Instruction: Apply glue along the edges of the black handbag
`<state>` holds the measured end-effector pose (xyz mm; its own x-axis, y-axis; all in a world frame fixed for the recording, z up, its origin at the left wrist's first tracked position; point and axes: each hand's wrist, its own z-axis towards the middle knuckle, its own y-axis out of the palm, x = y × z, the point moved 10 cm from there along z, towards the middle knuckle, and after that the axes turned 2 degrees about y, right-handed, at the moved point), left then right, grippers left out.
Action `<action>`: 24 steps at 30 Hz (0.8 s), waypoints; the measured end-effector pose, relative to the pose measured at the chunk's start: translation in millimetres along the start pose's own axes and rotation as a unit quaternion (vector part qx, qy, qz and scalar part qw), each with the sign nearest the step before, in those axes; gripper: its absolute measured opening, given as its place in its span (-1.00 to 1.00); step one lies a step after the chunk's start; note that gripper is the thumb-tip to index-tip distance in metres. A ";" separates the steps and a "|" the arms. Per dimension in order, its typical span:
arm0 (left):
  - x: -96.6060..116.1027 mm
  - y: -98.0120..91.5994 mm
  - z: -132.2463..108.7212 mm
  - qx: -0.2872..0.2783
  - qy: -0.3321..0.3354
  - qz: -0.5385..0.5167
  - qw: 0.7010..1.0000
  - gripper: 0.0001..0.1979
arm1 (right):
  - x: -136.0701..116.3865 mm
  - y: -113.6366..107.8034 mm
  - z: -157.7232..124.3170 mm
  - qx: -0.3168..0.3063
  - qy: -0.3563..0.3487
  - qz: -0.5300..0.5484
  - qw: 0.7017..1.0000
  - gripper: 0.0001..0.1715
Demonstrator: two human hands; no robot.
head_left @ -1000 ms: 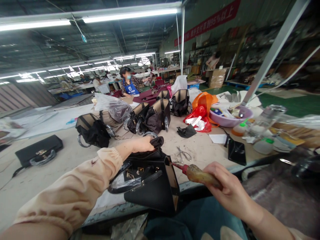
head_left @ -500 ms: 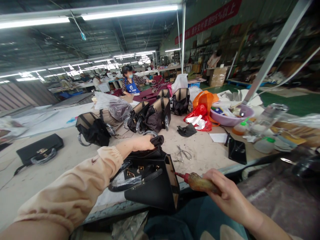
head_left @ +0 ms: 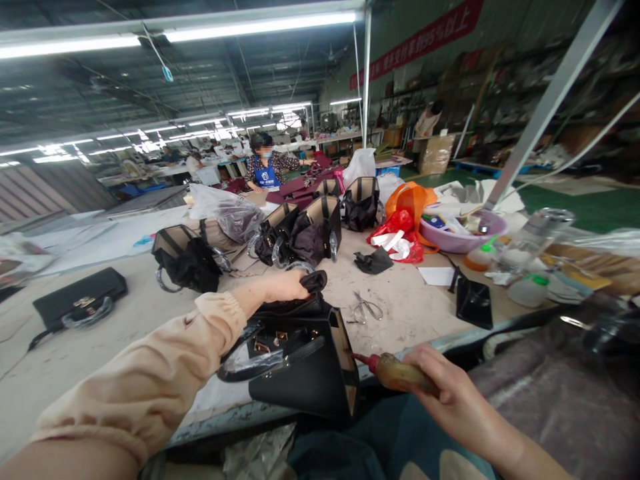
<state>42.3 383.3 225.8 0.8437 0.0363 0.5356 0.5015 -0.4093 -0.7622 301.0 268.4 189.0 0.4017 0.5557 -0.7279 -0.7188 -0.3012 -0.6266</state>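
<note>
A black handbag (head_left: 305,373) lies on its side at the table's front edge, its open side facing right and showing a beige inside. Plastic film wraps its handle. My left hand (head_left: 285,287) reaches over the bag, closed on a bunched piece of black cloth lining (head_left: 315,281) at its far edge. In my right hand (head_left: 440,373) is a glue bottle (head_left: 400,373), brownish and stained, with a red nozzle. Its tip points left, close to the bag's open side; whether it touches I cannot tell. Small scissors (head_left: 367,308) lie just beyond the bag.
Several black handbags (head_left: 320,227) stand farther back; another (head_left: 80,300) lies at left. To the right are a black pouch (head_left: 474,300), a purple basin (head_left: 465,240), a red plastic bag (head_left: 407,230) and squeeze bottles (head_left: 529,291). Across the table, a person in a blue apron (head_left: 266,175) works.
My right hand has lowered slightly with the glue bottle, its nozzle now lower along the bag's open side. My left hand and the handbag have stayed in place.
</note>
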 end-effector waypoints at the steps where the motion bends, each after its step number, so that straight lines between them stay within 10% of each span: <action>1: -0.1 0.2 0.8 0.001 0.000 0.000 1.000 -0.88 | -0.5 -0.7 0.2 0.000 0.002 0.002 1.000 -0.74; 9: 1.3 5.0 4.1 -0.007 0.013 0.001 1.000 -0.87 | -10.2 -30.1 14.7 0.070 -0.017 -0.005 0.997 -0.82; 24: 4.5 5.9 6.5 -0.010 0.026 0.004 1.000 -0.86 | 1.9 -18.6 6.4 0.037 0.024 0.003 0.999 -0.87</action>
<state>50.3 386.9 221.4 0.8363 -0.0149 0.5481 0.4902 -0.4272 -0.7597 311.5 280.0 201.1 0.4230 0.5159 -0.7449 -0.7599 -0.2458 -0.6017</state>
